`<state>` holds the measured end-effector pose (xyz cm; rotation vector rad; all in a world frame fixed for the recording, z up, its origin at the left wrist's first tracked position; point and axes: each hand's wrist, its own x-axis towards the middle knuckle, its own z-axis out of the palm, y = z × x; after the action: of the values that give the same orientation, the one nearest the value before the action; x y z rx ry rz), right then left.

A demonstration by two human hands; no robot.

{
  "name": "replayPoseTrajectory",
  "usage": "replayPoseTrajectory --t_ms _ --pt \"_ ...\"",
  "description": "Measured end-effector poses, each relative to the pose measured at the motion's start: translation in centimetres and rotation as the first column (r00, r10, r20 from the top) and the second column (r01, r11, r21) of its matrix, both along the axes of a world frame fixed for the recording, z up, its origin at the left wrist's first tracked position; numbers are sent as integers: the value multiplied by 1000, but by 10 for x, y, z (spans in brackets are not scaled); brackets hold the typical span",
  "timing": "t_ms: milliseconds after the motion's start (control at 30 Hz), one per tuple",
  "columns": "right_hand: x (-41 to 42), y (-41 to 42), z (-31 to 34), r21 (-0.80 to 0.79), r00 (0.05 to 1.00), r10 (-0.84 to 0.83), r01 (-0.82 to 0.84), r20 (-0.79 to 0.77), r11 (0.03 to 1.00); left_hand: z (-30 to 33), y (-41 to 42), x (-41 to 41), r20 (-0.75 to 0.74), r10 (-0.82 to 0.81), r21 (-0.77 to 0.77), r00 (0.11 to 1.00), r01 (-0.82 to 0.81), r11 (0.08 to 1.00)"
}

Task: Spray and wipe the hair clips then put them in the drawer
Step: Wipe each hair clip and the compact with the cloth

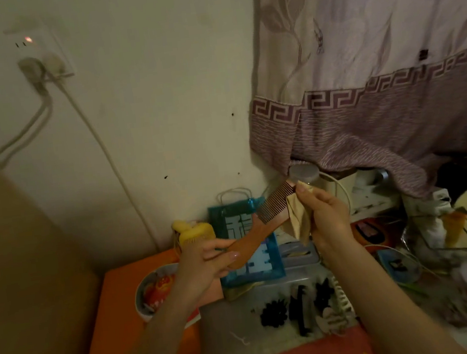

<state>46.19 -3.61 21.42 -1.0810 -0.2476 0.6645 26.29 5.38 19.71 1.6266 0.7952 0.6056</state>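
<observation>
Hair clips (304,309), mostly black, lie in a loose cluster on the tabletop (229,318) below both arms. Left hand (204,264) grips the handle of a wooden comb (257,228), which tilts up to the right. Right hand (323,214) pinches a tan cloth (297,219) against the comb's toothed end.

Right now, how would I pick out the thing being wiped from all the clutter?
Look below the purple patterned curtain, in front of the blue gift bag. The wooden comb is held in the air: the left hand grips its handle, the right hand presses a beige cloth against its teeth. The black hair clips lie below.
</observation>
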Motion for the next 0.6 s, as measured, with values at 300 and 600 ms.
replayPoseTrajectory --t_ms 300,600 --pt "-7 -18 -81 -264 990 124 -102 70 959 -86 -17 -24 -60 119 -201 991 -129 971" --pt "-24 -40 -173 -475 986 124 -163 -112 865 -172 -38 -47 -167 183 -470 969 -241 849"
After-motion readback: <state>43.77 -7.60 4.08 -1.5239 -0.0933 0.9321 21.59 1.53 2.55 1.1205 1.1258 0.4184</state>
